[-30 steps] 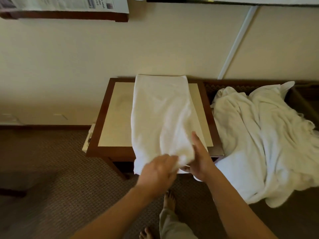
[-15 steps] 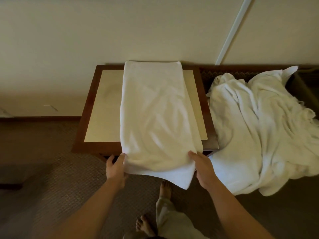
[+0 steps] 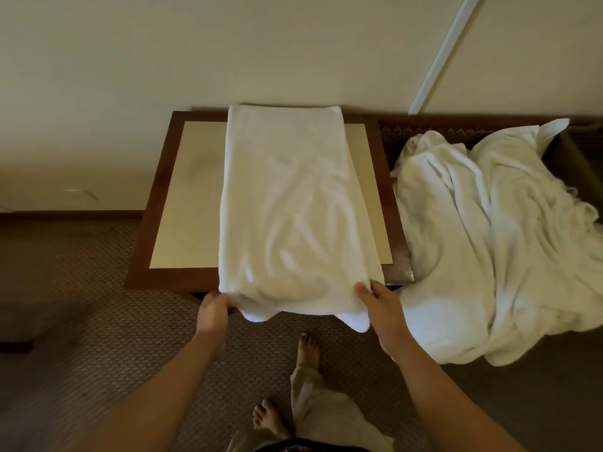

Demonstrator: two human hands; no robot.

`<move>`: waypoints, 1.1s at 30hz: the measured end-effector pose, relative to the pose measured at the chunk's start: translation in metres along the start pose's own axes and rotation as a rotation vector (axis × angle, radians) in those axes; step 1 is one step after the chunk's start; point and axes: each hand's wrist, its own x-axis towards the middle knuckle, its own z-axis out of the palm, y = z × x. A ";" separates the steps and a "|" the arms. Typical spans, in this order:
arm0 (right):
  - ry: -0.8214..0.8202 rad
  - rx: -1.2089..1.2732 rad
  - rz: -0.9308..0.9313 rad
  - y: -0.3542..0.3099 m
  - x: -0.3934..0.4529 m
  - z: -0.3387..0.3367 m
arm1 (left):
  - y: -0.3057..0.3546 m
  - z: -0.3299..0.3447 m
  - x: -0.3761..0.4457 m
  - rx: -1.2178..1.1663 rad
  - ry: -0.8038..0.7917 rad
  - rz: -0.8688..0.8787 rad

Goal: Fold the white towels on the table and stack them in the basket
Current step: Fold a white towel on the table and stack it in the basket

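Observation:
A white towel (image 3: 293, 207), folded into a long strip, lies lengthwise on the small wooden table (image 3: 169, 203), its near end hanging over the front edge. My left hand (image 3: 213, 313) grips the towel's near left corner. My right hand (image 3: 380, 306) grips the near right corner, thumb on top. A pile of rumpled white towels (image 3: 489, 236) lies to the right, draped over a dark woven basket (image 3: 456, 127) whose rim shows behind it.
The table stands against a cream wall. Patterned brown carpet (image 3: 81, 321) covers the floor to the left and in front. My bare feet (image 3: 308, 349) stand just before the table. A white pipe (image 3: 447, 50) runs up the wall.
My left hand moved from the towel's middle near edge out to its left corner. Both hands now hold the near end spread wide, and the end lies flatter at the table edge.

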 end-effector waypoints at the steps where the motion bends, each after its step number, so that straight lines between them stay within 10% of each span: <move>1: -0.011 0.027 -0.004 0.000 0.001 0.000 | -0.001 -0.005 0.001 -0.035 -0.025 -0.018; 13: 0.004 0.093 0.027 0.002 0.001 -0.007 | 0.040 -0.032 -0.014 -0.113 -0.310 -0.077; 19: 0.164 -0.213 -0.061 0.021 0.004 -0.011 | 0.033 -0.034 -0.011 0.517 0.105 0.379; 33: 0.060 -0.264 0.031 0.029 0.012 -0.008 | 0.034 -0.015 -0.016 0.395 0.242 0.230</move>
